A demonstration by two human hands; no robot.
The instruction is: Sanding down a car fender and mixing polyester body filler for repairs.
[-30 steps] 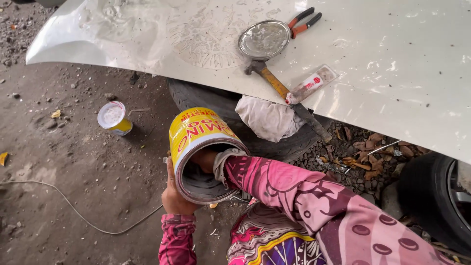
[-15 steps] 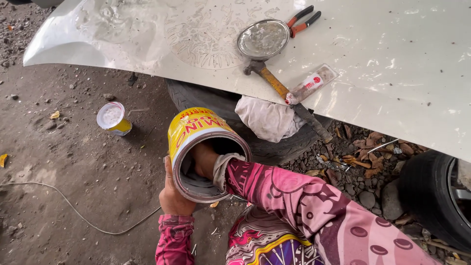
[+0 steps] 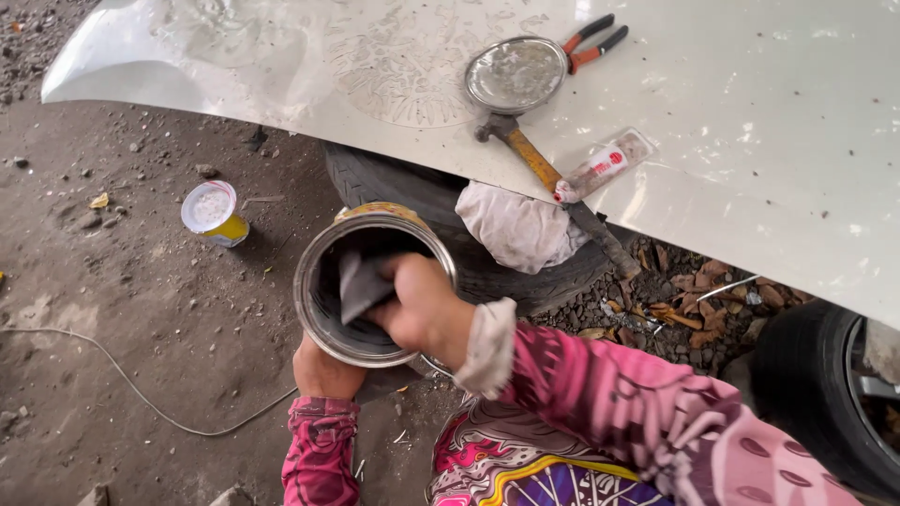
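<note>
Metal can, centre frame, tipped so its open mouth faces the camera. Left hand cups it from below, fingers wrapped on the underside. Right hand is at the rim, clenched on a grey scrap that sits inside the mouth; could be sandpaper or a scraper, can't tell from this view. Both sleeves pink patterned.

Upper half of frame: white panel lying across a tyre. On the panel, upper centre: round lid, hammer with its head just below the lid, pliers with red handles touching the lid's right edge, small tube lying over the hammer handle. White rag on the tyre under the panel edge, just right of the can.

Left of frame on dirt: small yellow tin with white top, well apart from the can. Thin cord runs across lower left. Second tyre at lower right.
</note>
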